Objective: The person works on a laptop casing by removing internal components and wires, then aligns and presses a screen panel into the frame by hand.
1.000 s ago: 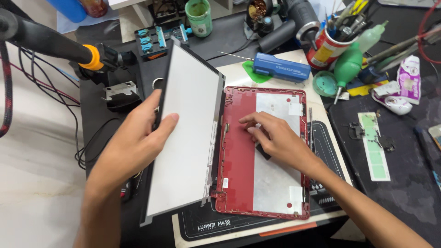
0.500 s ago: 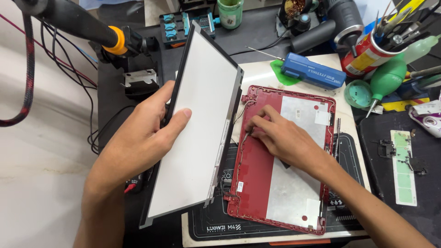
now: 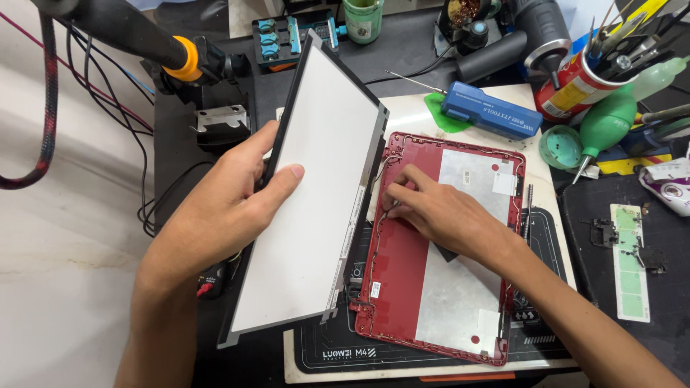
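Observation:
My left hand (image 3: pixel 230 205) grips the left edge of a thin white laptop screen panel (image 3: pixel 309 208), tilted up off the bench with its right edge down. Beside it lies a red laptop lid shell (image 3: pixel 402 287) with silver foil patches, resting on a black work mat (image 3: pixel 345 356). My right hand (image 3: pixel 442 215) rests inside the shell near its upper left edge, fingertips pinching a thin cable that runs along the rim toward the panel.
A blue tool case (image 3: pixel 489 111) and a green pad lie behind the shell. A can of tools (image 3: pixel 575 82), a green squeeze blower (image 3: pixel 611 122) and small parts on a green strip (image 3: pixel 631 262) sit to the right. A black arm with an orange collar (image 3: pixel 183 61) stands at the back left.
My right hand has slid from the shell's middle toward its upper left edge and now pinches the cable. The left hand keeps holding the tilted panel; the camera view shifted slightly.

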